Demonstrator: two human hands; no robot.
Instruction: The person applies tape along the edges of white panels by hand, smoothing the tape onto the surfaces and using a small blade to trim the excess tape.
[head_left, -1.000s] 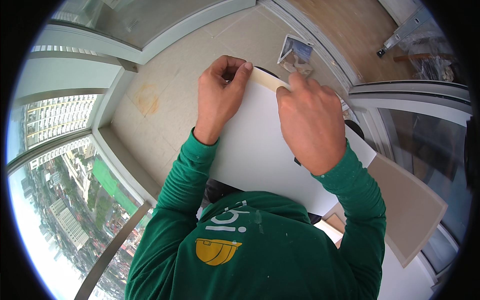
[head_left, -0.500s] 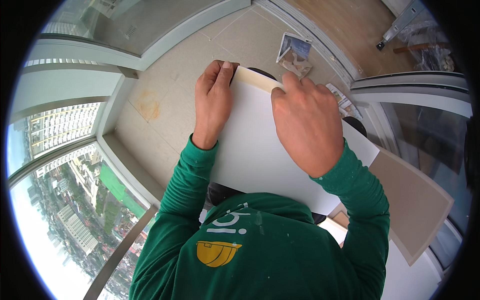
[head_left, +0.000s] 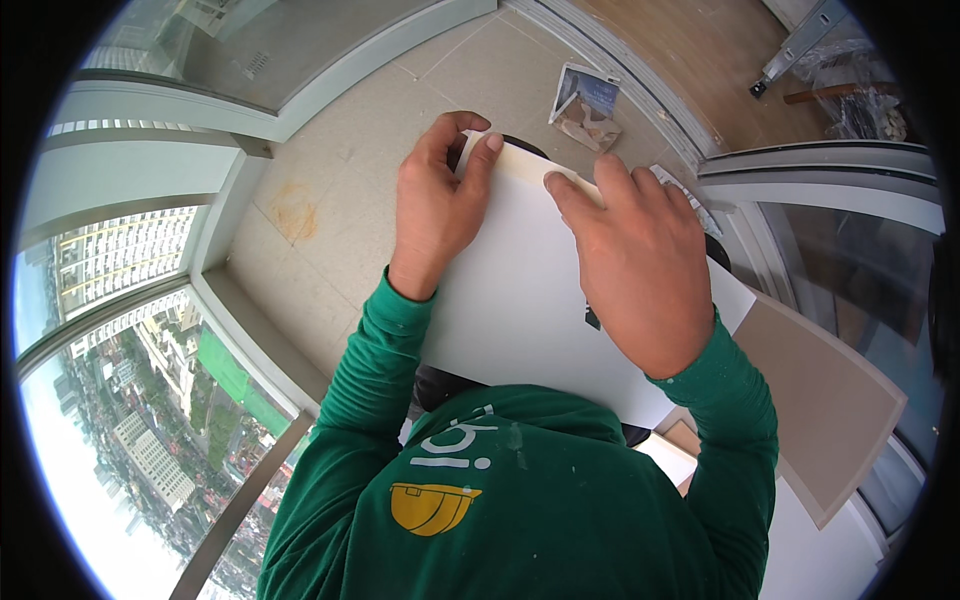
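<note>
A white board [head_left: 520, 280] lies flat in front of my body, with a cream tape-like strip [head_left: 535, 168] along its far edge. My left hand [head_left: 440, 195] pinches the far left corner, thumb on the strip and fingers curled over the edge. Farther right along the same edge, my right hand [head_left: 645, 260] grips the board, its thumb on the strip and the other fingers bent over the rim. Their tips are hidden. A small dark green patch [head_left: 592, 317] shows beside my right palm; what it is, I cannot tell.
Dark rounded parts [head_left: 525, 147] stick out beneath the board. A beige panel [head_left: 820, 400] leans at the right. Printed papers [head_left: 588, 105] lie on the tiled floor [head_left: 350, 180] near a sliding-door track [head_left: 640, 90]. Tall windows [head_left: 130, 400] stand at the left.
My left thumb has shifted right onto the strip. My right hand has slid right and nearer, uncovering more of the strip and the dark green patch. The board has barely moved.
</note>
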